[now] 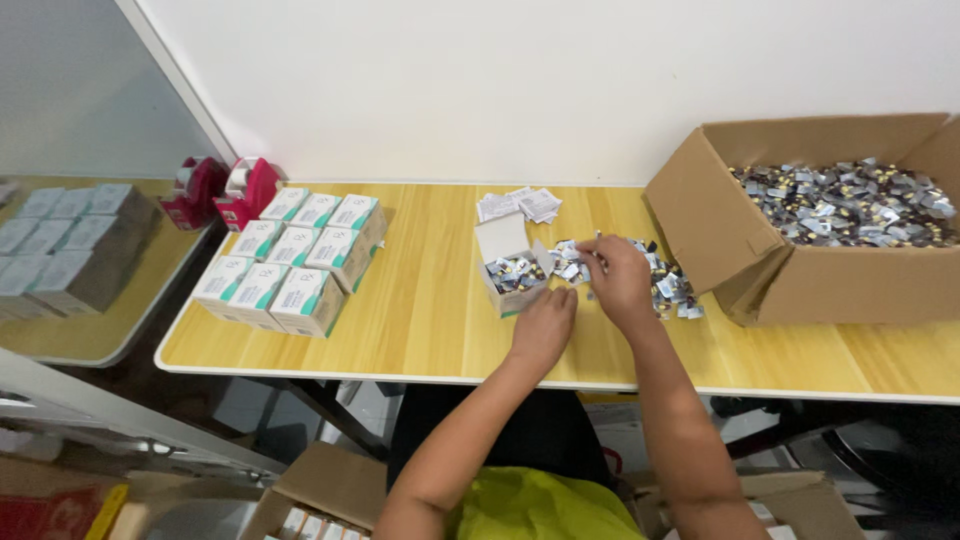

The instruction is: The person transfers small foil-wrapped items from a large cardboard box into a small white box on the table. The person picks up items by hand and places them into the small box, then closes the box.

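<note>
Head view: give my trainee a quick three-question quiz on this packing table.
1. True or false: the small open box already holds some sachets.
2. Which hand picks at the loose sachet pile? A) left hand B) right hand
3. Fill in: the closed white-and-green cartons lie to the ___ of the open box.

Key:
1. True.
2. B, the right hand; the left hand rests beside the box.
3. Left.

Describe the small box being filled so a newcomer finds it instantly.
On the wooden table, look left of the big cardboard carton, just in front of the left hand. The small open box stands alone with its white lid flap up and sachets inside, unlike the closed white-and-teal boxes stacked further left.
</note>
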